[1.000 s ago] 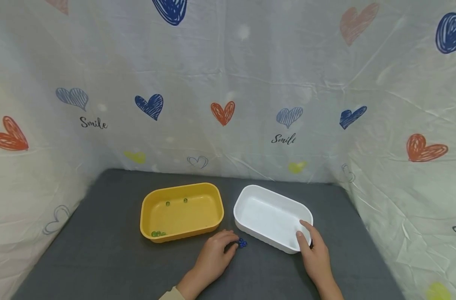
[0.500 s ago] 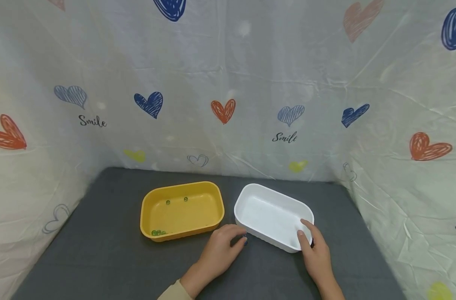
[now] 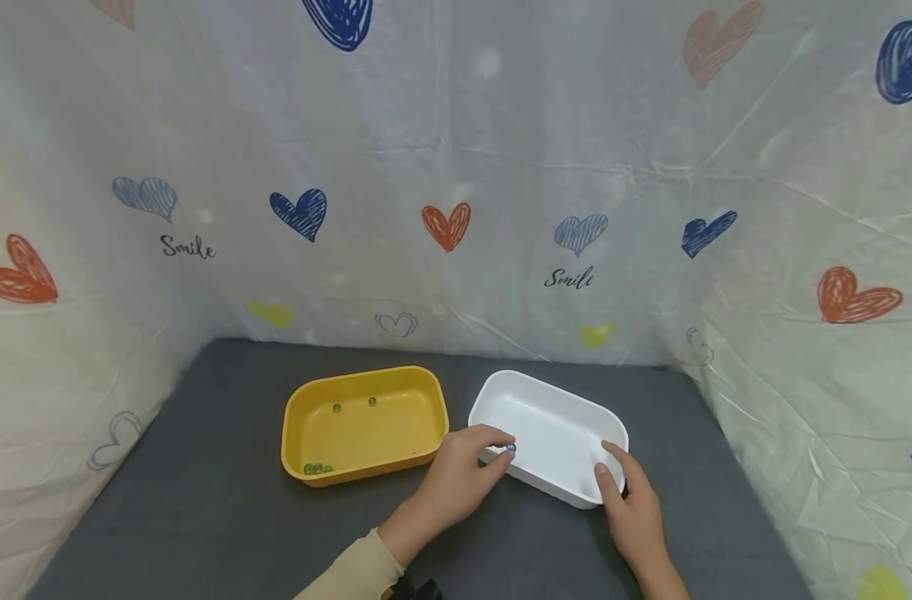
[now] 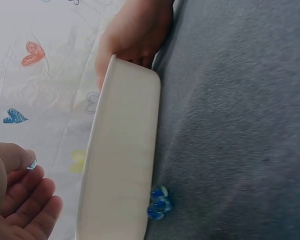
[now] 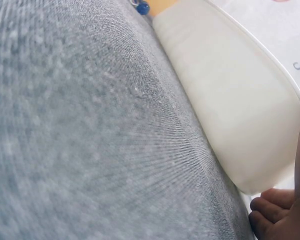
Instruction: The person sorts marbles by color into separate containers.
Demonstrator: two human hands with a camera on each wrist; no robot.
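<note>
Over the near left rim of the white tray (image 3: 549, 429), my left hand (image 3: 456, 479) pinches a blue glass marble (image 3: 511, 447) between thumb and fingertips. In the left wrist view that marble shows only partly, and the other fingers are loosely curled. My right hand (image 3: 636, 512) grips the tray's right end, thumb and a finger over the rim, other fingers outside the wall. Several blue marbles (image 4: 160, 204) lie on the grey cloth against the tray's outer side; the left hand hides them in the head view.
Left of the white tray stands a yellow tray (image 3: 366, 372), with several green marbles (image 3: 318, 468) inside, mostly at its near left corner. Grey cloth (image 3: 201, 517) covers the table. A curtain printed with hearts (image 3: 448, 167) encloses the back and sides.
My left hand has picked a blue marble from the cluster on the cloth and moved up and right with it to the white tray's rim. The right hand keeps its place.
</note>
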